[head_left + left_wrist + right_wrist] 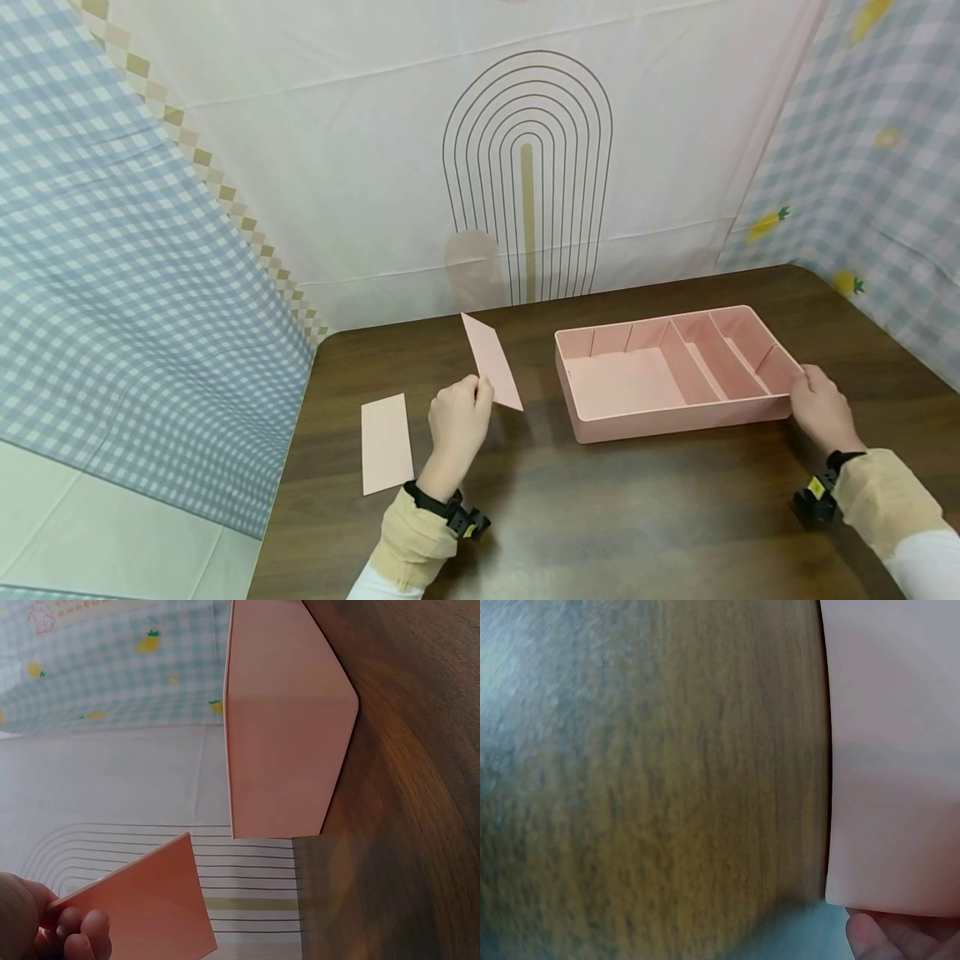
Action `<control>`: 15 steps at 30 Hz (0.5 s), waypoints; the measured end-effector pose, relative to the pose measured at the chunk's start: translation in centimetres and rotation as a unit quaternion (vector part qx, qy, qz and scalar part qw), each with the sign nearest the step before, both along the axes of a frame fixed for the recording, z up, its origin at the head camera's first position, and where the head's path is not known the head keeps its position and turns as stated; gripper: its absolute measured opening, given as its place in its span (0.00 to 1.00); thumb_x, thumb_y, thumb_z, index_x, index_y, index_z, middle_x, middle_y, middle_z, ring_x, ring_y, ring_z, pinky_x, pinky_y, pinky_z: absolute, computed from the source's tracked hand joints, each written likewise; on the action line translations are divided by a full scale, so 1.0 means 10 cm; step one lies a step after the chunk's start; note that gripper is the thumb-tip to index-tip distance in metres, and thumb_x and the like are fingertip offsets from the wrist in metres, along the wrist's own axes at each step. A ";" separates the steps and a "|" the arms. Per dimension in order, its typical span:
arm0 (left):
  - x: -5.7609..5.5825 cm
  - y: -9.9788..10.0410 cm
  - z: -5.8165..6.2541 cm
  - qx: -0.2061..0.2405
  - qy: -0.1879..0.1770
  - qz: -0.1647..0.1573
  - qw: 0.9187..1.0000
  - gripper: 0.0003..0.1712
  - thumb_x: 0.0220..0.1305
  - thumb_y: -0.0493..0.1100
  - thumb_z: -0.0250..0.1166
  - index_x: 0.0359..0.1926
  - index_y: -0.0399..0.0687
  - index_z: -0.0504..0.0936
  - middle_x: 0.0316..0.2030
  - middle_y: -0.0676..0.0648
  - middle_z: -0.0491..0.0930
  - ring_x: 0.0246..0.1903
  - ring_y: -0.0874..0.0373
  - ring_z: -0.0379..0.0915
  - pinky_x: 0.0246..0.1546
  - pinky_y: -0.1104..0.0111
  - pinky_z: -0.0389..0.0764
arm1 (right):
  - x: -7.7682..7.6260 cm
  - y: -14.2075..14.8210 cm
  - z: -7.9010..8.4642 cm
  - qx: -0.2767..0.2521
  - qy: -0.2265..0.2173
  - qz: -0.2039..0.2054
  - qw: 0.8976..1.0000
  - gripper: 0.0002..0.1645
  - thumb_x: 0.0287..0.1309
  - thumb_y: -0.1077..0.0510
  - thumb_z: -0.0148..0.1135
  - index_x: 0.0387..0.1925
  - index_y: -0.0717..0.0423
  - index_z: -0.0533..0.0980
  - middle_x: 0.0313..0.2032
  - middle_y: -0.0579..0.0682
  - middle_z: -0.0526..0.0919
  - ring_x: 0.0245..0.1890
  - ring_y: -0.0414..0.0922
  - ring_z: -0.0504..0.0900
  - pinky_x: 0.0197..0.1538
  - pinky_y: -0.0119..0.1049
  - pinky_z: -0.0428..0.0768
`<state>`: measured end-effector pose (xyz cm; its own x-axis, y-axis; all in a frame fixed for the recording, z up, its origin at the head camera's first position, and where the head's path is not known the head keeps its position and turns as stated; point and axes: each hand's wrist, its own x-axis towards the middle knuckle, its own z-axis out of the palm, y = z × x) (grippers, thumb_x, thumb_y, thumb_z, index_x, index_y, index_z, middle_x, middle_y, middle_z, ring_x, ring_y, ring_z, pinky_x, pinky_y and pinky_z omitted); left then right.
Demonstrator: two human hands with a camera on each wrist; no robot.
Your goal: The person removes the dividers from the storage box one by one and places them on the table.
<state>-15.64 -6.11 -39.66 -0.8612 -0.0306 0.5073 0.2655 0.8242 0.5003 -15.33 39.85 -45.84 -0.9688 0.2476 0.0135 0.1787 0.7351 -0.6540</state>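
Observation:
My left hand (461, 417) pinches a thin, flat pink divider panel (495, 362) near its lower edge. The panel tilts above the table, left of a pink organizer box (682, 412). In the left wrist view, thumb and fingers close on the edge of the panel (154, 900), with the box's outer walls (289, 765) beyond. My right hand (823, 408) holds the box at its near right corner; some of its fingers are hidden. Dividers stand across the right part of the box, while its left part is one wide compartment.
Another flat pink panel (387, 444) lies on the dark wooden table (600, 517), left of my left hand. A white printed cloth (360, 192) hangs behind the table. Checked cloths hang at the left (187, 292) and right (862, 167).

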 end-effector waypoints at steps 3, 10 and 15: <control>0.00 -0.01 -0.01 0.000 -0.001 0.001 1.000 0.20 0.57 0.42 0.50 0.10 0.51 0.60 0.08 0.56 0.54 0.10 0.56 0.56 0.10 0.65 0.59 | 0.00 0.01 -0.01 0.002 0.003 0.002 1.000 0.29 0.65 0.52 0.24 0.55 0.73 0.54 0.52 0.80 0.58 0.47 0.76 0.59 0.45 0.67 0.61; 0.02 -0.05 -0.04 0.001 -0.009 0.004 1.000 0.20 0.57 0.42 0.50 0.10 0.51 0.60 0.08 0.56 0.54 0.10 0.56 0.56 0.11 0.65 0.59 | 0.00 0.01 -0.01 0.005 0.006 0.005 1.000 0.29 0.65 0.52 0.23 0.55 0.73 0.54 0.51 0.80 0.59 0.47 0.76 0.60 0.45 0.67 0.61; 0.03 -0.08 -0.07 0.001 -0.016 0.008 1.000 0.20 0.57 0.42 0.50 0.10 0.51 0.60 0.08 0.55 0.55 0.11 0.55 0.58 0.11 0.63 0.61 | 0.00 0.01 0.00 -0.002 -0.002 0.007 1.000 0.30 0.65 0.52 0.23 0.56 0.73 0.53 0.52 0.80 0.58 0.48 0.76 0.59 0.46 0.67 0.61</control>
